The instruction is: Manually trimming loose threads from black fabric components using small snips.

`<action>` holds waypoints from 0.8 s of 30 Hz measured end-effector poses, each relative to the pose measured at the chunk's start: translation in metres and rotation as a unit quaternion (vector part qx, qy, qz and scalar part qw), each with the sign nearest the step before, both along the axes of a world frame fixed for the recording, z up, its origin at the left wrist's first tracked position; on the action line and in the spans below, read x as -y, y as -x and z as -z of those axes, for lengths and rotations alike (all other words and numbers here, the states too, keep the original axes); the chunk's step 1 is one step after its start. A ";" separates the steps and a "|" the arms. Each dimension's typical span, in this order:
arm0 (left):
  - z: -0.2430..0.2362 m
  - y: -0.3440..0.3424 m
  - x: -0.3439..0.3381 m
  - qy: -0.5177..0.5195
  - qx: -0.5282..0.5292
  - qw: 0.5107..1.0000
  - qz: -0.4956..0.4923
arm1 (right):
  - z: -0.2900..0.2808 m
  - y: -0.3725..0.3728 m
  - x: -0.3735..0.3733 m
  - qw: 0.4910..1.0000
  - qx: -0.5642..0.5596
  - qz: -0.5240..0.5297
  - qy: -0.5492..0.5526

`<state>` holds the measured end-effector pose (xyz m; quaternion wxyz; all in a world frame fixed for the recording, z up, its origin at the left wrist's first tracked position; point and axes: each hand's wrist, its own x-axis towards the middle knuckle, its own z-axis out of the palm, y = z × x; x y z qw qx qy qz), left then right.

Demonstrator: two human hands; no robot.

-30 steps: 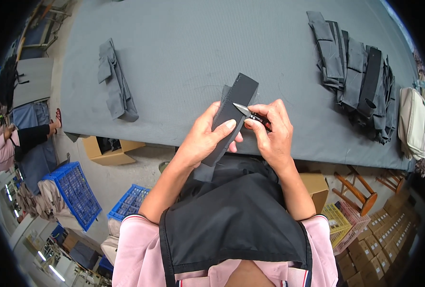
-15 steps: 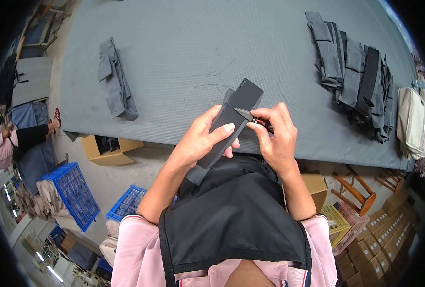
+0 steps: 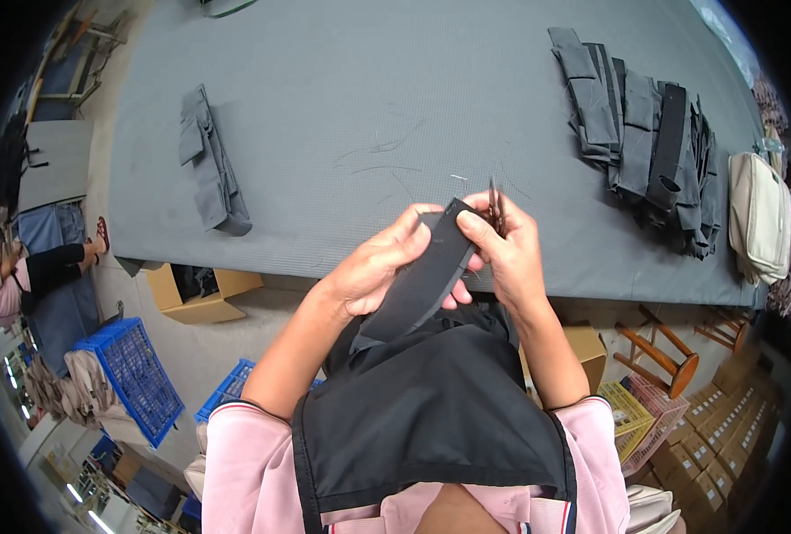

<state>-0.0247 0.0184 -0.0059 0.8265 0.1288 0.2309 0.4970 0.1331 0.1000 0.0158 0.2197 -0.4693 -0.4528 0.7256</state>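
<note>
A dark grey and black fabric strip (image 3: 419, 278) is stretched at a slant between my two hands, just off the table's near edge. My left hand (image 3: 366, 270) grips its left side, with the thumb on top and the fingers underneath. At the strip's far end, my right hand (image 3: 516, 255) pinches the corner between thumb and fingers. The same hand also keeps a pair of small thread snips (image 3: 495, 209) among its fingers, blades pointing away from me. The handle of the snips is mostly hidden.
A grey-covered table (image 3: 324, 116) carries a folded strip bundle (image 3: 210, 169) at left and a pile of strips (image 3: 636, 133) at right. Loose threads lie in the middle. A beige bag (image 3: 760, 218) hangs by the right edge. Boxes, crates and a wooden stool (image 3: 671, 365) stand below.
The snips have swung away from the strip's edge, and my right fingers have taken its far corner. Both hands have drawn the strip slightly nearer to me.
</note>
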 end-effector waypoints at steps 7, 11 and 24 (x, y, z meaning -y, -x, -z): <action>-0.008 -0.006 -0.001 0.057 -0.056 0.996 -0.038 | -0.003 -0.017 -0.006 0.782 0.191 -0.078 -0.588; -0.012 -0.006 -0.001 0.053 -0.068 0.995 -0.044 | -0.006 -0.016 0.000 0.800 0.248 -0.086 -0.539; -0.015 -0.002 0.001 0.068 -0.094 0.992 -0.042 | -0.008 -0.016 0.006 0.818 0.240 -0.074 -0.517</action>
